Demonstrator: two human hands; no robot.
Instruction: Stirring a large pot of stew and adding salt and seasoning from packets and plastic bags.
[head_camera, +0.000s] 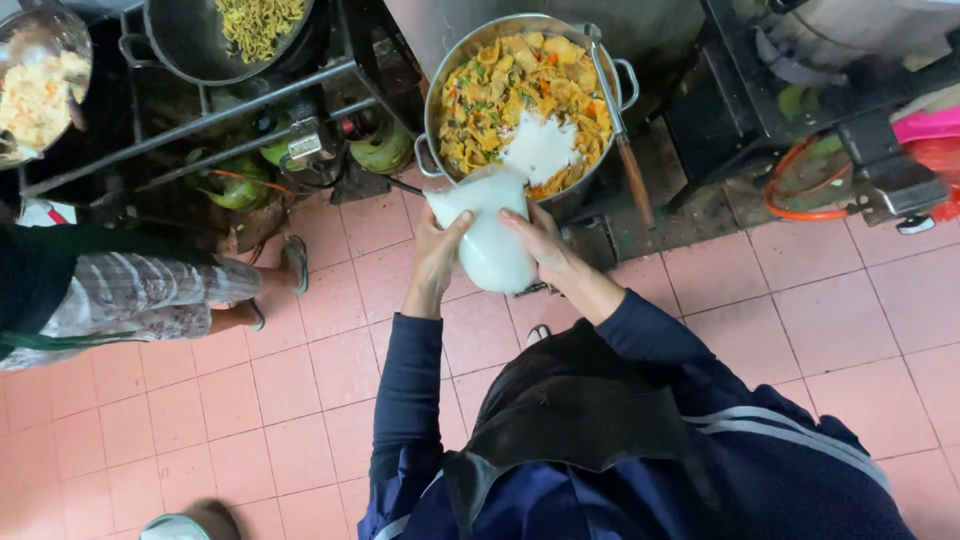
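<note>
Gripping one white bag (492, 235), left hand (437, 255) and right hand (543, 246), above one pot (440, 75).

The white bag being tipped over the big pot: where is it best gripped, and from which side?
Grip the white bag on its bulging lower body, one hand from each flank, as the left hand and right hand do now. It is soft and full, its mouth tilted toward the pot, so side support would likely steady the pour.
</note>
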